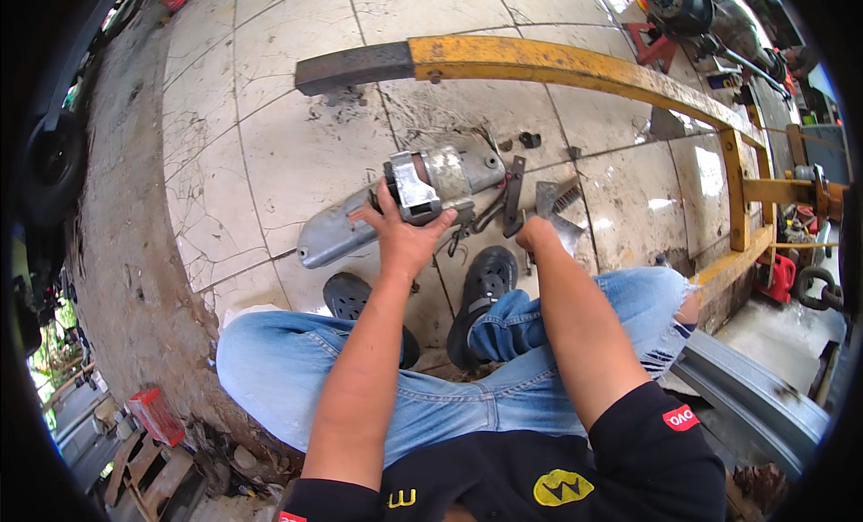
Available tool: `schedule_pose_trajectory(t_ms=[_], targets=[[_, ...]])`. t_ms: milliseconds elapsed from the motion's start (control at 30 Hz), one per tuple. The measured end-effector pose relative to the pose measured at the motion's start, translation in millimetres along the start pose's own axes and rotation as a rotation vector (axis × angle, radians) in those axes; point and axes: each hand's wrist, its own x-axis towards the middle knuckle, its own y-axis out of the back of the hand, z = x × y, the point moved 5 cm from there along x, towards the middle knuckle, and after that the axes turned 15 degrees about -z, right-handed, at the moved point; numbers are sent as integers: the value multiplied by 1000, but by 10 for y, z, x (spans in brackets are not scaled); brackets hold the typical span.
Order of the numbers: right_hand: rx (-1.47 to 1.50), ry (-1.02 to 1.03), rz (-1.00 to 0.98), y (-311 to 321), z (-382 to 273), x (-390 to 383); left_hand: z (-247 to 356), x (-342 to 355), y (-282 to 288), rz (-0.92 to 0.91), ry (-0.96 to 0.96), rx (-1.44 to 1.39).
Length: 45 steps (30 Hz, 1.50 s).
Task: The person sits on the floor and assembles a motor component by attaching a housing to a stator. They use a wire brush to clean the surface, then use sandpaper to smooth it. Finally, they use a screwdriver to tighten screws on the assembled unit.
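My left hand (406,239) grips the near end of a silvery cylindrical metal housing (417,187) that looks like a motor, thumb on its right side and fingers on its left. The housing rests across a long grey metal cover (333,230) with rounded ends, which lies slanted on the floor. Low to the right, my right hand (537,235) is closed among several hand tools; what lies in its fingers is mostly hidden. Just beyond it are a grey flat metal tool (546,198) and a dark-bristled brush (568,198). A dark flat metal bar (514,191) lies between the housing and that hand.
A yellow steel frame (539,62) with a dark end arches across the far side and down the right. Small dark parts (530,140) lie on the dirty tiles (297,153). My shoes (490,284) flank the near floor. A red jack stand (649,45) stands far right.
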Motion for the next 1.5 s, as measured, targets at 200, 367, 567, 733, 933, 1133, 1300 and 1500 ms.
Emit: schedule_pose_trajectory(t_ms=[200, 367, 567, 733, 933, 1133, 1300, 1500], targets=[[-48, 44, 53, 257, -113, -262, 32, -15, 26, -45, 42, -104], [538, 514, 187, 1432, -654, -1272, 72, -18, 40, -32, 37, -138], [936, 981, -36, 1389, -1562, -1917, 76, -3, 43, -33, 29, -162], [994, 985, -128, 1140, -2006, -1761, 78, 0, 52, -43, 77, -106], [856, 905, -112, 1108, -2070, -1669, 106, -35, 87, -89, 117, -126], [528, 866, 158, 1384, -1968, -1786, 103, -38, 83, -93, 127, -111], [656, 1023, 134, 1345, -2073, -1889, 103, -40, 86, -91, 129, -135], [361, 894, 319, 1445, -2013, -1780, 122, -37, 95, -130, 155, -138]])
